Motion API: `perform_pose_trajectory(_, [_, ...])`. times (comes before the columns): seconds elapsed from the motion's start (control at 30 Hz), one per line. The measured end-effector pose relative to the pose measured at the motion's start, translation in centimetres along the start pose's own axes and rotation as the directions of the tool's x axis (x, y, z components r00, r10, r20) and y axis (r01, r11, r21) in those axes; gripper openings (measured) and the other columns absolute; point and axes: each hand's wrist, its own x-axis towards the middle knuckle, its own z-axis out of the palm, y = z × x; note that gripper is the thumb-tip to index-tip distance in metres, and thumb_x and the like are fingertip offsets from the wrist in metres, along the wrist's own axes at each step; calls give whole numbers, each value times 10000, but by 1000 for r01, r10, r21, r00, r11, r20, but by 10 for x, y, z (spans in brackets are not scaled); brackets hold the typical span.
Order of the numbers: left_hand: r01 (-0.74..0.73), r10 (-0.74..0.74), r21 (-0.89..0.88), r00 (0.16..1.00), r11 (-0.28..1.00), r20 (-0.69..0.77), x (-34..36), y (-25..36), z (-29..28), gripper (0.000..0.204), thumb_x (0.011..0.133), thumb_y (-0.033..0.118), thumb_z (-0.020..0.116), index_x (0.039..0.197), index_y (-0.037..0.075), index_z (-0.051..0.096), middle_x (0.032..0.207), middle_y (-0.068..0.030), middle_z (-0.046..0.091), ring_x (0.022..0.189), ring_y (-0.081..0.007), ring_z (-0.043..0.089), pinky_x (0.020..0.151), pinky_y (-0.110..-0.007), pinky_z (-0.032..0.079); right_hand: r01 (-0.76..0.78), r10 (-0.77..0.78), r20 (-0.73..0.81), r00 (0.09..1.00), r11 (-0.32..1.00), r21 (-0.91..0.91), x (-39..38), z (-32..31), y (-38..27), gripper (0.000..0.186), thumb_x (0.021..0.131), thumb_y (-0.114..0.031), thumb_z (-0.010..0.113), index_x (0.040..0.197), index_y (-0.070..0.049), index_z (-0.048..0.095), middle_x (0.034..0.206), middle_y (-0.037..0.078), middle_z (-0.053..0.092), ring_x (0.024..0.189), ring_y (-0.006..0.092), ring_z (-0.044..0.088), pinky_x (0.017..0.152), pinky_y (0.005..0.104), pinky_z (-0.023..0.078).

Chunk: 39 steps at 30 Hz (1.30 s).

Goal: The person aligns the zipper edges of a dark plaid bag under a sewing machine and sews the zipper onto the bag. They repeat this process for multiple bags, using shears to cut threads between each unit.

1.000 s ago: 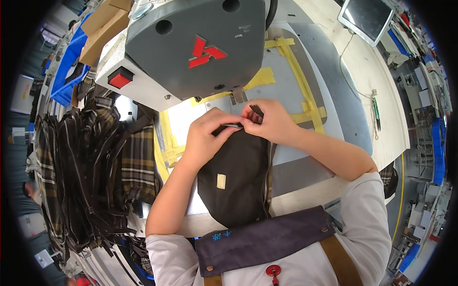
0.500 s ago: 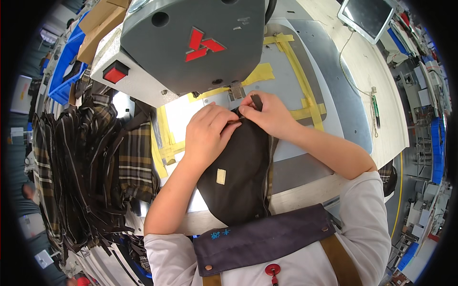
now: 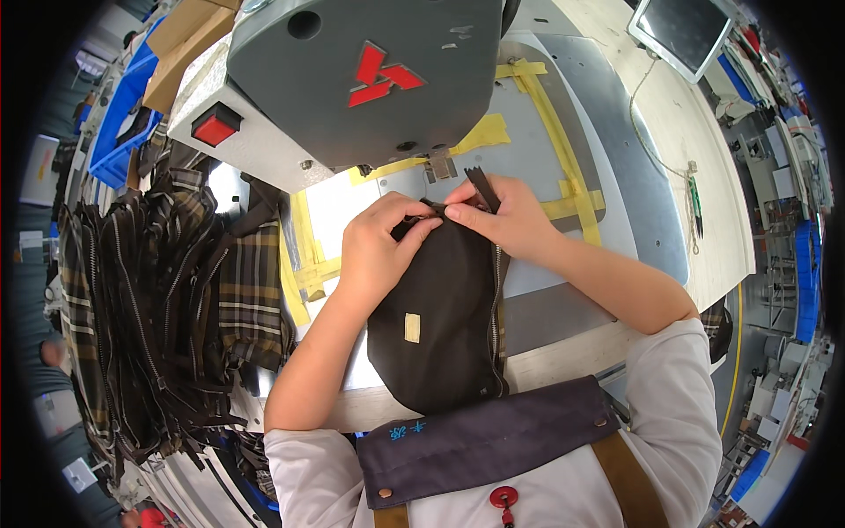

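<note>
PINCHING A BLACK ZIPPERED FABRIC PIECE (image 3: 440,299) AT ITS UPPER EDGE, BOTH HANDS

Grasping the upper edge at left between thumb and fingers of the left hand (image 3: 380,242). Gripping the same edge just beside, thumb foremost, with the right hand (image 3: 515,224); including a dark strip (image 3: 481,187), upright among its fingers. Placing the piece in front of a grey machine head (image 3: 356,101), over a metal plate (image 3: 532,163) with yellow tape (image 3: 556,132). Bearing a cream label (image 3: 412,327) on the face and a metal zipper (image 3: 495,317) along the right side.

Listing, at left: a heap of plaid and dark zippered pieces (image 3: 158,326); a blue bin (image 3: 110,167); cardboard (image 3: 183,62); a red switch (image 3: 216,129) on the machine's white housing (image 3: 264,158). Listing, at right: a screen (image 3: 682,40) in a pale frame; a cord (image 3: 647,136); a slim green-handled tool (image 3: 695,207) near the tabletop (image 3: 729,229) edge.
</note>
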Motion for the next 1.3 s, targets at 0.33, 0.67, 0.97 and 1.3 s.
perform_pose_trajectory(0.33, [-145,149,86,988,986,-48,0,-6,-1,130,717,54,768,799,61,667,807,-37,669,705,-232,654,619,-318,518,385,-415,-29,909,866,-319,1,4,1,136,825,-128,706,877,-7,672,839,92,623,757,242,615,675,326,496])
perform_pose_trajectory(0.67, [-206,217,121,972,971,-92,0,-5,-2,187,689,12,752,829,72,644,801,-38,664,709,-236,657,611,-326,517,496,-515,59,855,781,-380,3,-1,-6,71,799,-30,702,842,-29,645,876,55,640,754,164,625,657,264,492])
perform_pose_trajectory(0.97, [-200,210,112,973,973,-91,0,-2,-2,255,701,4,742,929,85,660,823,-46,671,719,-244,659,621,-332,522,588,-599,77,797,743,-320,6,-1,-1,104,768,23,702,809,-43,633,871,31,658,776,174,639,643,281,504])
perform_pose_trajectory(1.3, [-205,209,80,977,976,-49,-1,-4,-1,146,706,16,751,826,75,692,827,-38,660,710,-223,653,613,-319,522,595,-564,192,804,745,-302,5,-4,-5,74,796,-30,701,836,-51,642,845,39,648,794,186,624,719,296,497])
